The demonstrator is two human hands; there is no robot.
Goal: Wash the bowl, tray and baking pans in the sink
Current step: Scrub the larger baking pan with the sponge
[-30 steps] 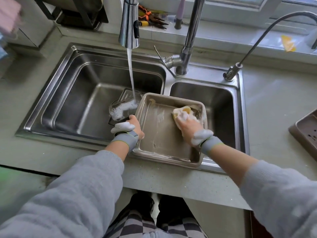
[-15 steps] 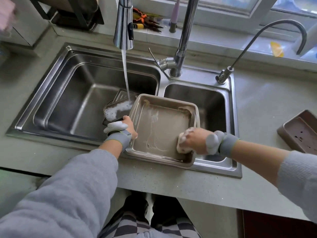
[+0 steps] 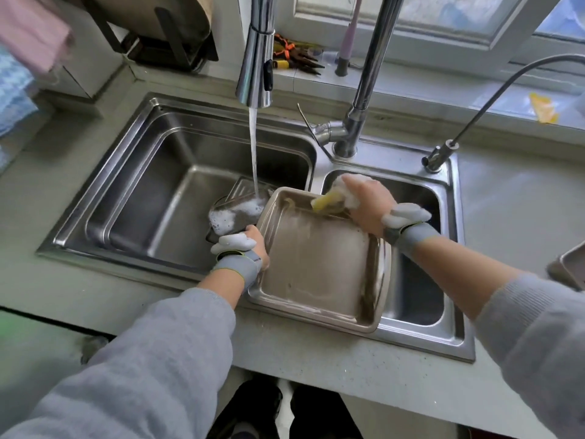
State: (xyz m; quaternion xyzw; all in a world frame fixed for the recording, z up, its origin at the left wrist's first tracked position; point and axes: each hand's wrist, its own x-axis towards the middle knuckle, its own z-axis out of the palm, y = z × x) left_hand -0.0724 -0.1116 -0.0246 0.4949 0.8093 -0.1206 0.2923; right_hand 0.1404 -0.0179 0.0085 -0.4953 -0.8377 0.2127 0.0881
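Observation:
A square metal baking pan (image 3: 316, 264) lies tilted across the divider and front rim of the steel double sink (image 3: 133, 198). My left hand (image 3: 256, 245) grips the pan's left rim. My right hand (image 3: 367, 204) holds a yellow soapy sponge (image 3: 326, 201) against the pan's far right corner. Behind the pan, in the left basin, a foamy clear bowl (image 3: 231, 217) sits on a dark ribbed tray (image 3: 243, 186) under the running water.
The pull-down faucet (image 3: 256, 71) pours water (image 3: 253, 153) into the left basin. A thin second tap (image 3: 440, 156) stands at the right. Pliers (image 3: 294, 58) lie on the windowsill. A brown tray (image 3: 569, 267) sits on the counter at the right edge.
My right hand has carried the sponge from the pan's near right corner up to its far right corner. My left hand keeps its hold on the left rim.

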